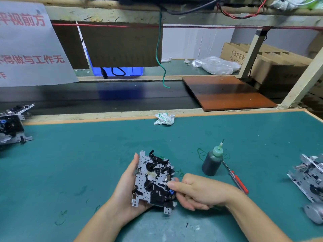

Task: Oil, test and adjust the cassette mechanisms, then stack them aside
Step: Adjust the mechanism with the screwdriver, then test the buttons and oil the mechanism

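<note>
A metal cassette mechanism (153, 180) with black parts is held above the green mat (87, 154) near the front centre. My left hand (126, 187) cradles it from the left and underneath, fingers curled round its edge. My right hand (195, 191) grips its right edge, thumb on top near a small blue part. A dark oil bottle (212, 161) with a green nozzle stands upright just right of the mechanism. A red-handled screwdriver (236, 179) lies beside the bottle.
More mechanisms lie at the left edge (12, 126) and at the right edge (309, 179). A crumpled tissue (164, 118) sits at the mat's far edge. Beyond are a dark conveyor belt (104, 96), a brown board (227, 92) and cardboard boxes (265, 62).
</note>
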`<state>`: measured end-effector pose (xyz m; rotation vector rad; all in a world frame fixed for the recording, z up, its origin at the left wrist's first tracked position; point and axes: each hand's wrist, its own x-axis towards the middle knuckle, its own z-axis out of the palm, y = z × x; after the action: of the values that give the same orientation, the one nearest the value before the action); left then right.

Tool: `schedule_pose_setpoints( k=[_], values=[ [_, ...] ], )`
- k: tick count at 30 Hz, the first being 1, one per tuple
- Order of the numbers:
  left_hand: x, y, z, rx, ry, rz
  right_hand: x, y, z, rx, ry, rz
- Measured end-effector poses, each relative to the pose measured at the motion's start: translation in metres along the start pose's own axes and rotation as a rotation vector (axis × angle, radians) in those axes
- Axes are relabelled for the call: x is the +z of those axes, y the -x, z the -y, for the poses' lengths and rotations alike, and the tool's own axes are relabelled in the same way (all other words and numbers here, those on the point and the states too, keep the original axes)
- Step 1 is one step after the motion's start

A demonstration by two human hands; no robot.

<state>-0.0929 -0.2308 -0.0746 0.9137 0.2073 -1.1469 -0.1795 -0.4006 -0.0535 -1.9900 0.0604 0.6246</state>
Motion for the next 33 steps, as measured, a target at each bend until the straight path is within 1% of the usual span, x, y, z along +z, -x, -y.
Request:
schedule_pose_setpoints(
  k=[3, 6, 9, 13, 18, 20, 23, 25, 27, 29, 33],
  values=[
    [0.000, 0.004, -0.003, 0.026, 0.125, 0.080, 0.004, -0.001, -0.007, -0.045, -0.176, -0.161],
    [0.000, 0.006, -0.006, 0.082, 0.253, 0.130, 0.005, -0.006, -0.011, -0.066, -0.258, -0.233],
    [0.001, 0.008, -0.008, 0.094, 0.314, 0.144, 0.006, -0.009, -0.010, -0.104, -0.310, -0.280],
    [0.001, 0.009, -0.008, 0.061, 0.357, 0.161, -0.001, -0.008, -0.008, -0.153, -0.347, -0.409],
    [0.000, 0.009, -0.009, 0.085, 0.402, 0.219, 0.000, -0.013, -0.013, -0.183, -0.339, -0.579],
    [0.000, 0.009, -0.010, 0.084, 0.401, 0.236, 0.002, -0.016, -0.016, -0.196, -0.271, -0.667],
    [-0.001, 0.010, -0.009, 0.106, 0.370, 0.264, 0.003, -0.018, -0.021, -0.203, -0.066, -0.807],
    [-0.003, 0.009, -0.008, 0.122, 0.317, 0.269, 0.005, -0.019, -0.023, -0.192, 0.153, -0.874],
    [-0.007, 0.008, -0.009, 0.118, 0.214, 0.306, 0.007, -0.020, -0.023, -0.137, 0.456, -0.912],
    [-0.009, 0.007, -0.010, 0.082, 0.065, 0.367, 0.009, -0.019, -0.022, -0.125, 0.669, -0.914],
    [-0.010, 0.010, -0.007, -0.030, -0.150, 0.418, 0.011, -0.010, -0.014, -0.255, 0.789, -0.789]
  ],
)
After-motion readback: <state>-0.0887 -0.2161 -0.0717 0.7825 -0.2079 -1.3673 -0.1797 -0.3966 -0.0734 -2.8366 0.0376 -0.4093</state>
